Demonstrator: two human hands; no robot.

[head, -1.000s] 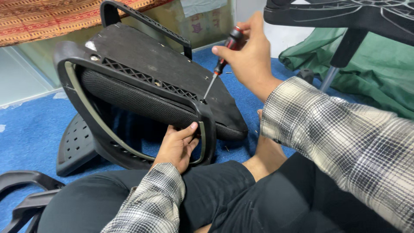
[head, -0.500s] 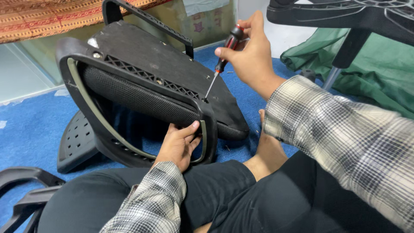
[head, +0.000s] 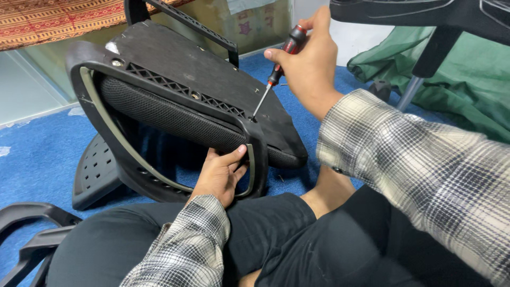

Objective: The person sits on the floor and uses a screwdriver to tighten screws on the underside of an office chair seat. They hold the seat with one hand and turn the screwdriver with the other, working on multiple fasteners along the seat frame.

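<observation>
Both hands apparently on chair seat

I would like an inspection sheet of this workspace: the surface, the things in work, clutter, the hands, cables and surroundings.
Surface: blue carpet floor; the person sits on it.
Job's things: black chair seat tilted on its edge, underside facing up, with armrest frame; red and black screwdriver, tip at a screw near the frame's corner.
Clutter: perforated black plastic part behind the seat; more black chair parts at lower left.
Hands: left hand grips the armrest frame; right hand holds the screwdriver handle.
Cables: nothing seen.
Surroundings: green cloth, chair base with metal column, patterned red fabric.
</observation>
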